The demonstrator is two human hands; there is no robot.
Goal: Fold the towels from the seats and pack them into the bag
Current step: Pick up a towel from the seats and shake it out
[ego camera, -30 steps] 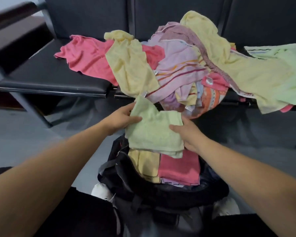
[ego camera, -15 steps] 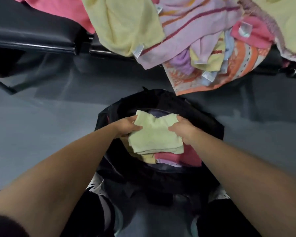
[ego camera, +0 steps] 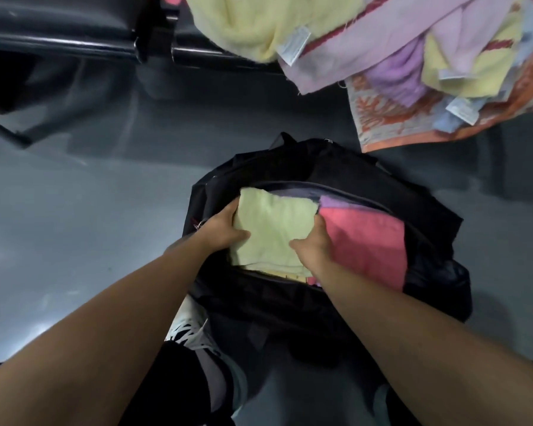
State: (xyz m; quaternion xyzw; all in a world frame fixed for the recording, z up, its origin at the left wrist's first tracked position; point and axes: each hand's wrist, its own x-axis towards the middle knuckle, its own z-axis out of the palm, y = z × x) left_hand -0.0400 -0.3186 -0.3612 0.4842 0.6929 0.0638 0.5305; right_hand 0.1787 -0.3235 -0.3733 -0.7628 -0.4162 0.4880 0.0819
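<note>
Your left hand (ego camera: 225, 229), right hand (ego camera: 313, 245) clasp opposite side edges of folded pale-green terry towel (ego camera: 274, 229), centred between them, in frame-left half of black fabric bag (ego camera: 336, 167). Push straight down.

Folded towel (ego camera: 274, 229) in bag (ego camera: 336, 167), towel pile (ego camera: 413, 56) behind.

Grey glossy floor (ego camera: 74, 241) w/ pale glare at left. Black seats (ego camera: 59, 23) on dark metal frame (ego camera: 74, 46), top left.

Light: dim, cool; the floor (ego camera: 43, 272) on my left carries pale sheen.
Shadow: black beneath the seats (ego camera: 59, 26), far left.
Focus: soft; my near forearms (ego camera: 90, 348) softest.
Edges: bowed by wide lens.
</note>
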